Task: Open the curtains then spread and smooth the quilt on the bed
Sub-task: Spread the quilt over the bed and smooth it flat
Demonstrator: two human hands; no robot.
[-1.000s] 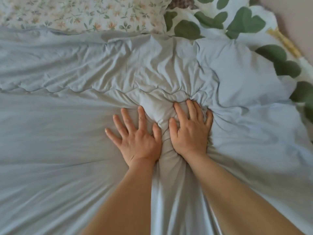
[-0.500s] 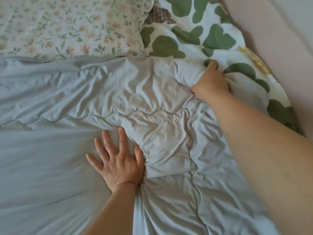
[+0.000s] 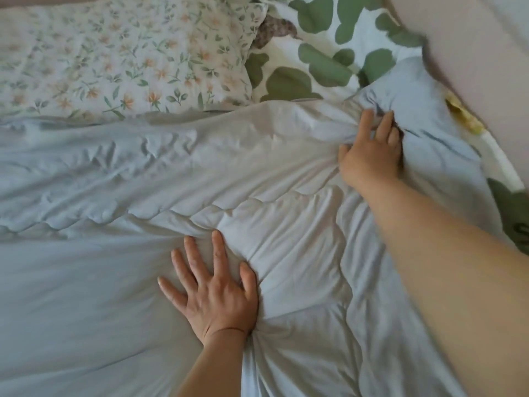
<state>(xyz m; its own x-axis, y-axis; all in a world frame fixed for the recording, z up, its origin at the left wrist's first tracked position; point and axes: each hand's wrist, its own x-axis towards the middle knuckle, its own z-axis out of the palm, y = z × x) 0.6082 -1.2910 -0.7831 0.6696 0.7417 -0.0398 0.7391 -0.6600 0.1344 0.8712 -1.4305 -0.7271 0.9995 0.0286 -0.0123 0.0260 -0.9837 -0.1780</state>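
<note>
The pale blue quilt (image 3: 114, 282) lies across the bed from left to right, smooth on the left and rumpled toward the far right corner beside the wall (image 3: 472, 53). That bunched corner lies far and right of the left hand (image 3: 213, 299), which presses flat near the middle with fingers spread. The right hand (image 3: 369, 156), nearer the corner, grasps a fold there. A floral pillow (image 3: 123, 58) lies beyond.

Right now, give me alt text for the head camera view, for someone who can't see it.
A person's left-hand grip presses flat on a wrinkled pale blue quilt while the right-hand grip bunches the quilt near its far corner. A floral pillow and a green leaf-print cover lie beyond it.
</note>
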